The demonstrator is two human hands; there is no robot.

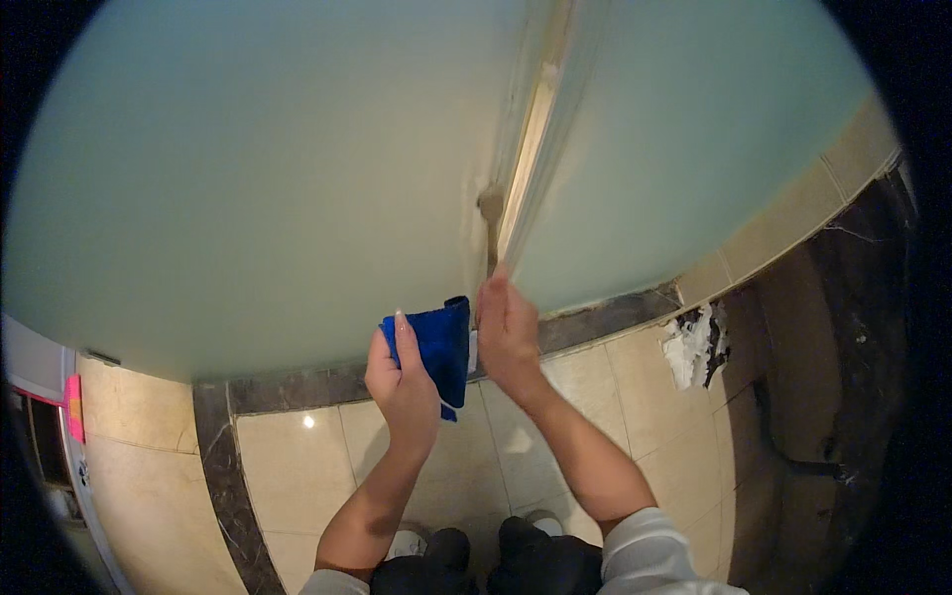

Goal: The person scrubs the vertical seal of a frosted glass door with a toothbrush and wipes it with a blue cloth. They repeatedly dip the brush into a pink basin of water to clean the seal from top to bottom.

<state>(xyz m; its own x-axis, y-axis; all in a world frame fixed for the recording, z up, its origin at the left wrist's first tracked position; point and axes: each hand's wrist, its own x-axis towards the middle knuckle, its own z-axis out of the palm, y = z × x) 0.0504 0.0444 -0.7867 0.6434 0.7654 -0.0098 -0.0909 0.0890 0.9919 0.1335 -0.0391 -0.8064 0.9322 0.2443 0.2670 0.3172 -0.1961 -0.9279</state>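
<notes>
My left hand point(405, 379) grips a folded blue cloth point(439, 349), with the thumb lying over its near side. The cloth hangs just left of my right hand point(509, 327). My right hand is closed around the lower stretch of a vertical door handle point(491, 216), close to the edge of a frosted glass door point(260, 201). Its fingers hide part of the handle. A small pale piece point(473, 351) shows between the cloth and my right wrist; what it is I cannot tell.
A pale vertical strip point(532, 141) runs between the door and a second frosted panel point(684, 171). Dark stone edging point(606, 320) borders the beige tiled floor point(297, 476). Peeling white material point(695, 346) marks the right side. A pink item point(75, 407) is at far left.
</notes>
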